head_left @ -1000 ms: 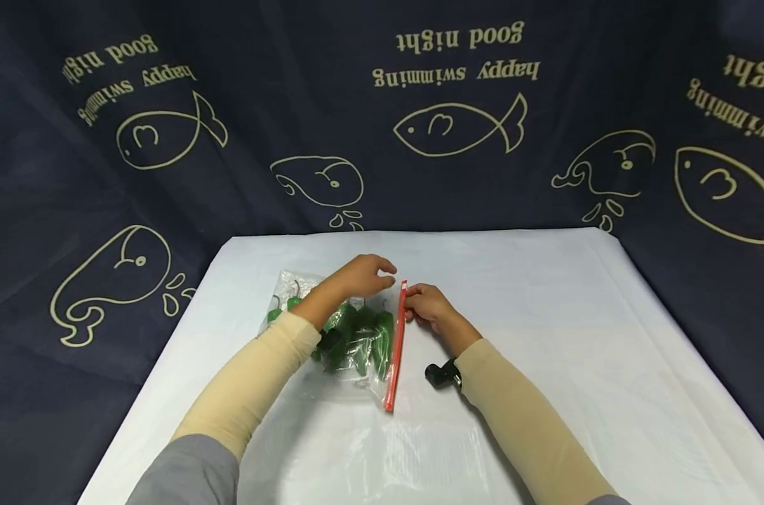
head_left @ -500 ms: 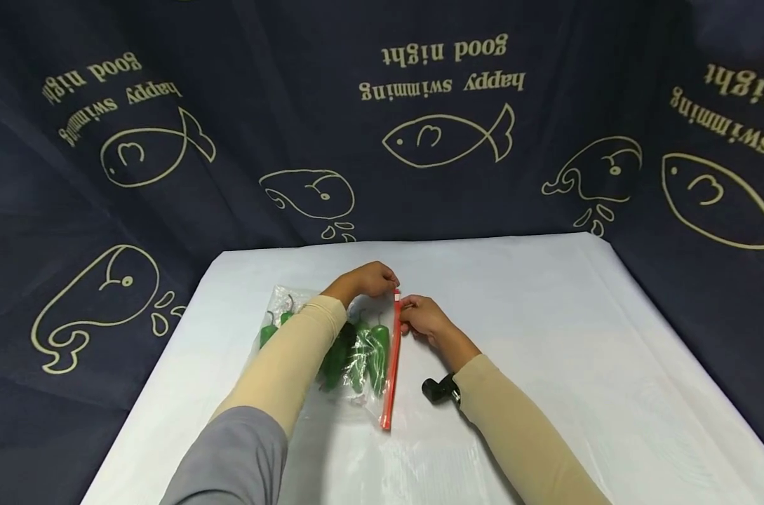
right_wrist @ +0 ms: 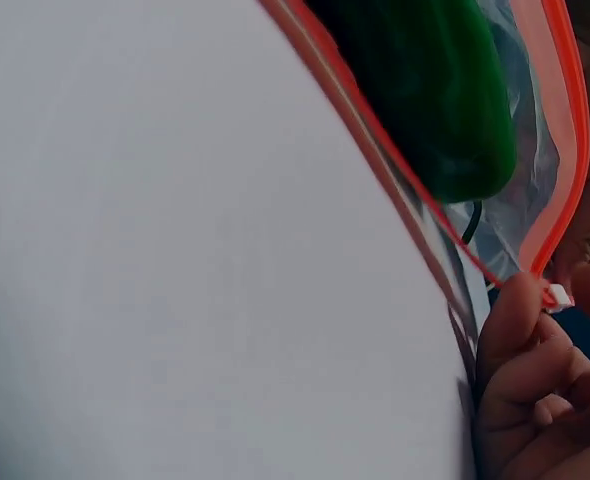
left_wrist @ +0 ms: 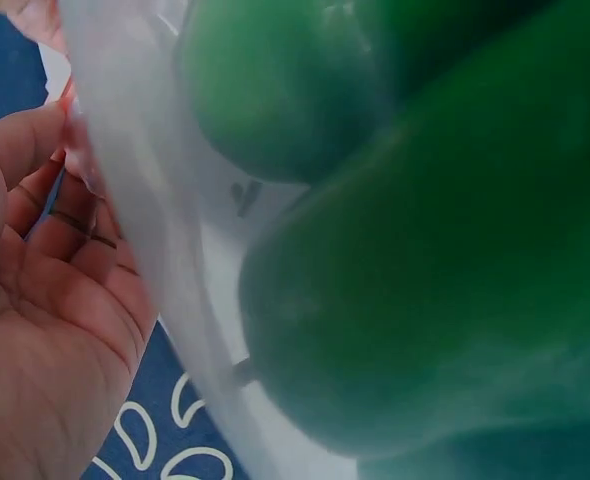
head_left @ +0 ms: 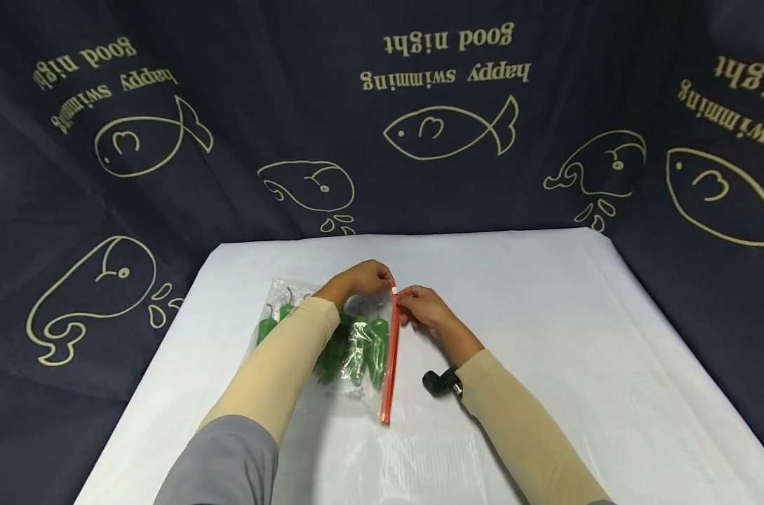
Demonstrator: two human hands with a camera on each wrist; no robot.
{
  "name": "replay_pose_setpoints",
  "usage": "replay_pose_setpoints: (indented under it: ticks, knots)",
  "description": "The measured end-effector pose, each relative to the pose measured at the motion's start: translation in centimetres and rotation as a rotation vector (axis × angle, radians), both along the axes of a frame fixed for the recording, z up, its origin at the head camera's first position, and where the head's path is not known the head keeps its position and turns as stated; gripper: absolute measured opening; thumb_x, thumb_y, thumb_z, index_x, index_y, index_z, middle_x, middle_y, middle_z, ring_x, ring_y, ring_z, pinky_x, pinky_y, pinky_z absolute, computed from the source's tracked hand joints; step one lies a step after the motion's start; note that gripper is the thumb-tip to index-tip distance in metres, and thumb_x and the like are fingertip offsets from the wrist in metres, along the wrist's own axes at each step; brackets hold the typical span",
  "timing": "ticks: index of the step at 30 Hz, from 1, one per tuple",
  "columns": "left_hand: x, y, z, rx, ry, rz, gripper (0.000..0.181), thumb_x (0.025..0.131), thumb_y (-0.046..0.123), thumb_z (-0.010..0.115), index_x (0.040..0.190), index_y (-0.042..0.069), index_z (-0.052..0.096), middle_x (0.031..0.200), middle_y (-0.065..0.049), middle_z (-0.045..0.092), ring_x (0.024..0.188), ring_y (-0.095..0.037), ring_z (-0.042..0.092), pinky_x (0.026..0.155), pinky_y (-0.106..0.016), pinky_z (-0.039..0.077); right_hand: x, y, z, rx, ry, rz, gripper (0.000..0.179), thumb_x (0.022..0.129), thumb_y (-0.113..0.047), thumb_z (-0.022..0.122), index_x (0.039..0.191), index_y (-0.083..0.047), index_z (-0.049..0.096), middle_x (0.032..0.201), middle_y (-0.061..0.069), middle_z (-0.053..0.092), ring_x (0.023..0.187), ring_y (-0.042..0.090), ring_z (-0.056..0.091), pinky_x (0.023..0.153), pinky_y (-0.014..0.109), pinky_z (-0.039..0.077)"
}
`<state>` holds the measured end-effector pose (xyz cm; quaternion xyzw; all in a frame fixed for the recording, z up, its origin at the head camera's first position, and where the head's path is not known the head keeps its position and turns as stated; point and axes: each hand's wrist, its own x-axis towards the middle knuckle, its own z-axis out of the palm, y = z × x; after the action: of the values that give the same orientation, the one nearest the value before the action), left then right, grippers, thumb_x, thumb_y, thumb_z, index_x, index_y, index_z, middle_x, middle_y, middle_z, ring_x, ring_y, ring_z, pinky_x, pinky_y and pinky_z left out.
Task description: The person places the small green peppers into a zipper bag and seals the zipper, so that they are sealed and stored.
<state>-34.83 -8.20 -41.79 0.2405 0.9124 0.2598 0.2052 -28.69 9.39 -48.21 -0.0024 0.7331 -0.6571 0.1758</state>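
Observation:
A clear zip bag holding several long green peppers lies on the table. Its red zip edge faces right and has a white slider near the far end. My left hand reaches over the bag and pinches its far corner. In the left wrist view, thumb and fingers close on the reddish edge, with peppers large behind the film. My right hand pinches the zip beside the slider. The right wrist view shows two red strips standing apart and meeting at the slider.
A white cover spreads over the table. Dark blue cloth with fish and whale drawings hangs behind and at both sides. A black wrist camera sits by my right sleeve. A flat clear plastic sheet lies nearer me.
My left hand has moved from above the bag to its far corner and now pinches it. My right hand has shifted slightly left along with the zip edge. The head view has tilted a little.

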Motion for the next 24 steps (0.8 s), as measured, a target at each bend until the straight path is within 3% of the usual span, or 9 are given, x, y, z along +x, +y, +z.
replay_pose_setpoints:
  ticks: [6, 14, 20, 24]
  knots:
    - [0.3, 0.0, -0.2, 0.02, -0.021, -0.019, 0.018, 0.097, 0.008, 0.054, 0.101, -0.001, 0.069, 0.081, -0.003, 0.059, 0.071, -0.013, 0.048, 0.061, -0.024, 0.039, -0.1, -0.3, 0.4, 0.049, 0.086, -0.009, 0.023, 0.102, -0.022, 0.054, 0.112, -0.002, 0.061, 0.084, 0.007, 0.062, 0.071, 0.019, 0.061, 0.054, 0.027, 0.046]
    - [0.5, 0.0, 0.0, 0.006, -0.022, -0.015, 0.016, 0.096, 0.008, 0.054, 0.1, 0.0, 0.068, 0.082, -0.003, 0.058, 0.072, -0.013, 0.049, 0.061, -0.024, 0.04, -0.7, -0.6, 0.2, 0.096, 0.152, 0.0, 0.018, 0.101, -0.016, 0.054, 0.101, 0.0, 0.063, 0.072, 0.008, 0.058, 0.056, 0.015, 0.05, 0.048, 0.025, 0.041]
    - [0.6, 0.8, 0.2, -0.081, 0.038, -0.042, 0.015, 0.093, 0.008, 0.052, 0.092, 0.004, 0.066, 0.075, 0.001, 0.051, 0.072, -0.014, 0.047, 0.062, -0.025, 0.038, -0.7, -1.0, 0.0, 0.146, 0.182, 0.008, 0.018, 0.102, -0.013, 0.051, 0.092, -0.001, 0.06, 0.063, 0.003, 0.051, 0.048, 0.01, 0.04, 0.045, 0.023, 0.033]
    - [0.9, 1.2, 0.1, -0.093, 0.081, -0.017, 0.014, 0.091, 0.007, 0.053, 0.089, 0.005, 0.067, 0.076, 0.0, 0.054, 0.075, -0.016, 0.049, 0.066, -0.026, 0.04, -0.6, -1.1, 0.1, 0.162, 0.173, 0.014, 0.019, 0.102, -0.013, 0.049, 0.089, -0.002, 0.057, 0.063, 0.003, 0.051, 0.049, 0.01, 0.04, 0.045, 0.022, 0.033]
